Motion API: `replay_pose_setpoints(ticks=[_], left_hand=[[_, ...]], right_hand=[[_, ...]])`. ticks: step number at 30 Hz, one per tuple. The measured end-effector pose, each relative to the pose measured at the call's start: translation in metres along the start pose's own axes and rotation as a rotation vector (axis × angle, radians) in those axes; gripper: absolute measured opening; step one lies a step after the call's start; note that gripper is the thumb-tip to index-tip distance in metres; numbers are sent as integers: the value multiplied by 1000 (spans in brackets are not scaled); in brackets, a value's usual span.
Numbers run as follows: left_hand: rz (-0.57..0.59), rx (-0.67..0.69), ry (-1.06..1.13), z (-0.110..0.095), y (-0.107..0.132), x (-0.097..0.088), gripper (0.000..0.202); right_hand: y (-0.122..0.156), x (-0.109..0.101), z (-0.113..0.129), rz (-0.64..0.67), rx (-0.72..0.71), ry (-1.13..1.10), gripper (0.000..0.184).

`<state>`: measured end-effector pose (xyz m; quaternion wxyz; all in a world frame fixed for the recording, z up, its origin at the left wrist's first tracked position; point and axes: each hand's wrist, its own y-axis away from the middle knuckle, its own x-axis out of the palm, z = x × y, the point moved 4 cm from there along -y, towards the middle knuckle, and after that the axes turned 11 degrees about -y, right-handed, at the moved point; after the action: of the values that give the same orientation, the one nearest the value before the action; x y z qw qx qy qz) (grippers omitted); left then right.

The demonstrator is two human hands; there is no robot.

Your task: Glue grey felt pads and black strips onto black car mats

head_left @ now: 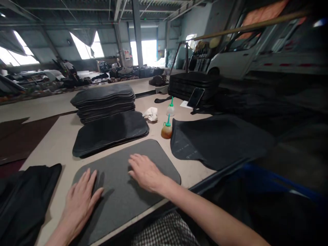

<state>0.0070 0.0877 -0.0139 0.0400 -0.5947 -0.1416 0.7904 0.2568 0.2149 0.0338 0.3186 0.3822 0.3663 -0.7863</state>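
A grey panel (123, 191) with rounded corners lies flat at the near edge of the tabletop (58, 136), right in front of the person. The left hand (80, 198) is palm down over its left side, fingers slightly spread; the right hand (145, 172) is over its middle, fingers loosely bent. Neither grip is closed around anything, though I can't tell whether the right palm touches. This panel looks to me in hand, not finished. Just beyond sits a low black pile (111, 131), then a taller stack of panels (105, 102); whether those are done or waiting, I can't say. To their right, one green-spouted squeeze bottle (166, 131) holds amber-brown liquid; the paler bottle (170, 110) behind looks whitish, its contents unclear. A crumpled white cloth (151, 114) lies near them.
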Motion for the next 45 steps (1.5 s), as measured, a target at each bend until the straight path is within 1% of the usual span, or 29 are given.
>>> replay_pose_setpoints(ticks=[2, 3, 4, 6, 7, 9, 11, 14, 17, 20, 23, 26, 28, 30, 31, 32, 35, 36, 37, 38, 39, 41, 45], left_hand=[[5, 41, -18, -12, -6, 9, 67], [3, 55, -36, -16, -7, 14, 67], [3, 69, -58, -19, -7, 17, 66], [14, 96, -102, -20, -4, 23, 66], [26, 106, -122, -20, -3, 25, 66], [52, 127, -154, -18, -2, 28, 66], [68, 130, -174, -15, -2, 29, 67], [77, 136, -189, -12, -1, 32, 66], [92, 190, -205, -10, 1, 38, 57], [105, 241, -217, -8, 3, 41, 54], [100, 232, -214, -9, 3, 38, 55], [83, 189, -189, -13, 1, 32, 58], [79, 150, -166, -16, -1, 28, 63], [67, 122, -140, -18, -2, 23, 67], [62, 121, -125, -19, -3, 21, 67], [59, 124, -111, -19, -3, 19, 67], [79, 145, -93, -17, -3, 17, 65], [90, 162, -92, -16, -3, 17, 64], [97, 182, -93, -15, -3, 19, 63], [99, 201, -94, -14, -2, 20, 62], [96, 219, -94, -13, -1, 22, 61], [84, 236, -93, -12, 0, 25, 63], [108, 221, -95, -11, 1, 26, 63]], right_hand=[[-29, 26, 18, 32, -88, -27, 56], [-41, 39, 24, 46, -122, -32, 60], [-52, 51, 27, 50, -124, -24, 62], [-66, 69, 24, 45, -54, 4, 65], [-69, 74, 19, 32, -2, 18, 66], [-69, 78, 8, 11, 80, 32, 66], [-64, 74, -2, 1, 122, 35, 66], [-53, 59, -19, -14, 197, 48, 66], [-41, 40, -39, -45, 323, 81, 67], [-25, 24, -59, -85, 474, 115, 72], [-9, 15, -73, -126, 589, 136, 78], [-2, 9, -77, -143, 633, 157, 81], [0, 6, -74, -138, 669, 166, 81], [2, 5, -60, -137, 674, 157, 78], [4, 7, -49, -137, 634, 143, 76], [7, 10, -34, -135, 563, 118, 74], [22, 28, 19, -78, 261, 1, 76], [29, 35, 34, -50, 196, -33, 78], [35, 40, 44, -31, 168, -56, 80], [42, 44, 50, -23, 175, -66, 82], [48, 45, 52, -24, 204, -64, 83], [59, 39, 45, -38, 278, -42, 82], [85, 12, 13, -47, 398, 15, 82]])
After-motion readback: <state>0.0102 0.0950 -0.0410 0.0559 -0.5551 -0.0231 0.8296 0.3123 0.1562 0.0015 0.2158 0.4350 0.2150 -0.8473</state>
